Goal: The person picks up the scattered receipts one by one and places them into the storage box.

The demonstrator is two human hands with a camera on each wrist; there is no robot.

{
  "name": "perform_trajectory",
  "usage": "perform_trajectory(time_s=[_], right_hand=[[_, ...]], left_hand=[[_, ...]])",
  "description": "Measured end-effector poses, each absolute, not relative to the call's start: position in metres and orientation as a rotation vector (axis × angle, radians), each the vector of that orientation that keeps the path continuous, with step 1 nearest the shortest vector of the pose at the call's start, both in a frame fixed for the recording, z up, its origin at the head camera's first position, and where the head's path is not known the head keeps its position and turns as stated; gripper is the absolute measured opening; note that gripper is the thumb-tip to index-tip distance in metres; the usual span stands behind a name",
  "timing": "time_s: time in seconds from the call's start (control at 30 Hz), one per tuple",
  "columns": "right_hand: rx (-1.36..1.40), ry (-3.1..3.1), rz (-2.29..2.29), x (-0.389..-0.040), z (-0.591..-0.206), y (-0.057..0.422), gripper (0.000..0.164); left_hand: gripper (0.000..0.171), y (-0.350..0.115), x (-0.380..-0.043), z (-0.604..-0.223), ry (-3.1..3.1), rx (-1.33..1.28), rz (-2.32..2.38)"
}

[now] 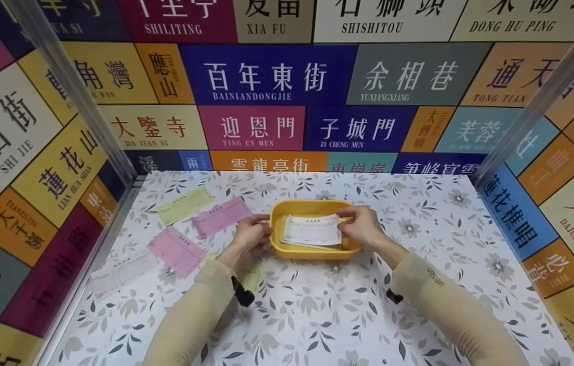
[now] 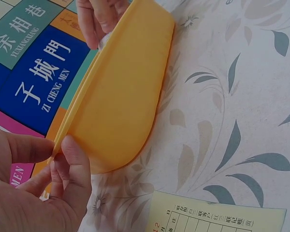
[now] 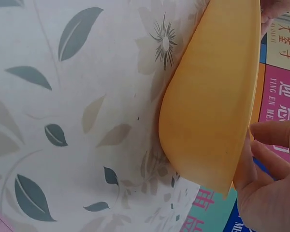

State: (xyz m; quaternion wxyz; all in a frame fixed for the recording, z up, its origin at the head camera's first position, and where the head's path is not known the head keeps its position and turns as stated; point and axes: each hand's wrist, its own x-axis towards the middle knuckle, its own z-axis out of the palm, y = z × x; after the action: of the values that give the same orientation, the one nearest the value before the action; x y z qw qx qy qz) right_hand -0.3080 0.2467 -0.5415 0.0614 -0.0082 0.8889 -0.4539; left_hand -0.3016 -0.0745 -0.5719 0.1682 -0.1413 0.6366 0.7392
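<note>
A yellow plastic tub [image 1: 312,252] sits on the patterned tabletop with a stack of receipt slips [image 1: 312,231] inside, a white one on top. At the tub's left end, my left hand [image 1: 251,235] pinches the rim between thumb and fingers, plain in the left wrist view. My right hand [image 1: 365,227] reaches over the right end, thumb and fingertips at the right edge of the stacked slips. From the right wrist, the tub's wall [image 3: 208,106] hides the slips, while the right hand [image 3: 270,169] shows at the rim.
Left of the tub lie a yellow slip [image 1: 185,205], a pink slip [image 1: 222,216], another pink slip [image 1: 178,250] and a white slip [image 1: 124,274]. One more yellow slip [image 1: 252,278] lies partly under my left forearm. Sign-covered panels [image 1: 266,73] enclose the table's back and sides.
</note>
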Motion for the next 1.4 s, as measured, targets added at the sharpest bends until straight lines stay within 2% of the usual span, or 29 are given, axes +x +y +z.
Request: perform_trajectory(time_s=[0.23,0.53,0.83,1.07,1.4], right_hand=[[-0.149,2.836,-1.276,-0.299,-0.531,0.252,0.041],[-0.261,2.877,-1.25,-0.289,-0.522,0.273,0.029],[-0.37,2.931,-1.188,-0.275,-0.515,0.299,0.027],[-0.365,2.96,-1.081,-0.26,-0.513,0.322,0.031],[-0.339,2.991,-1.006,-0.234,-0.518,0.362,0.034]], left_hand=[[0.064,-0.075,-0.302,-0.571,1.828,-0.428,2.064],[0.068,-0.074,-0.302,-0.571,1.76,-0.449,2.09],[0.067,-0.075,-0.301,-0.569,1.778,-0.431,2.065],[0.067,-0.074,-0.301,-0.572,1.738,-0.371,2.144],[0.066,-0.073,-0.303,-0.573,1.754,-0.424,2.123]])
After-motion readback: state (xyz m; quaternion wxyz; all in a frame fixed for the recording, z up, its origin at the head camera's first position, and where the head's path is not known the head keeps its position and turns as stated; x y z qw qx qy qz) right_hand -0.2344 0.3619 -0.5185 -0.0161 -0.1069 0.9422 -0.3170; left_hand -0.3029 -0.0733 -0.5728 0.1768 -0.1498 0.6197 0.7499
